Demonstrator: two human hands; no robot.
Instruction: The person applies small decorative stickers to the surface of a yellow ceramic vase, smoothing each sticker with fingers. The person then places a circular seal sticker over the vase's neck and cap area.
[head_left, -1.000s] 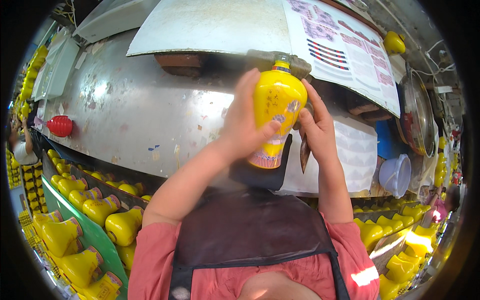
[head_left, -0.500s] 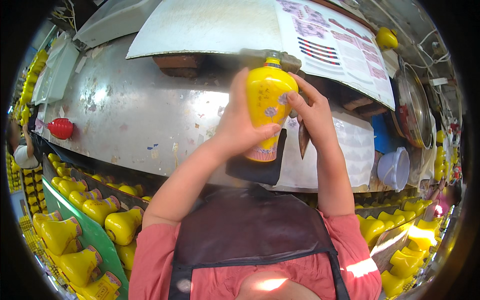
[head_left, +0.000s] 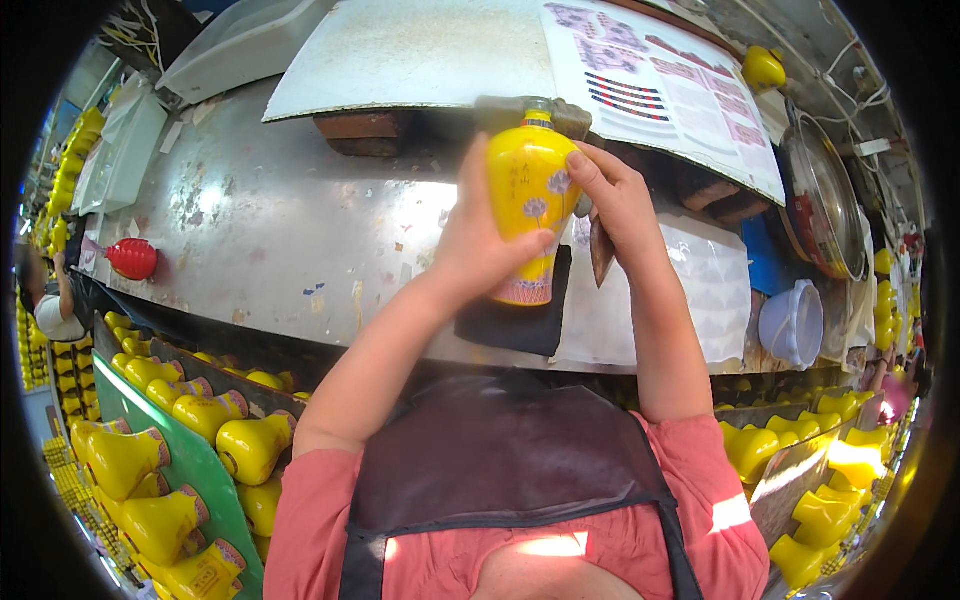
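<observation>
A glossy yellow bottle (head_left: 520, 180) with a clear neck, purple flowers, dark lettering and a pink patterned base stands between my hands. My left hand (head_left: 478, 235) is wrapped round its left side, the thumb lying across the lower front. On the upper right side, my right hand (head_left: 615, 195) presses thumb and fingers against the bottle's shoulder. A brown pointed blade-like tool (head_left: 601, 250) hangs beneath the right palm; how it is held is hidden. Below the bottle, a folded black cloth (head_left: 515, 325) lies on the metal table (head_left: 260, 210).
A white board (head_left: 430, 55) with printed decal sheets (head_left: 640, 75) rests on bricks (head_left: 360, 130) behind the bottle. A red squeeze bottle (head_left: 133, 259) stands at left, a pale bucket (head_left: 792, 325) at right. Racks of yellow bottles (head_left: 250, 445) flank me. A person (head_left: 60, 305) is at far left.
The bottle has shifted slightly up and left in the picture, both hands still on it. The pointed tool has moved up a little with my right hand.
</observation>
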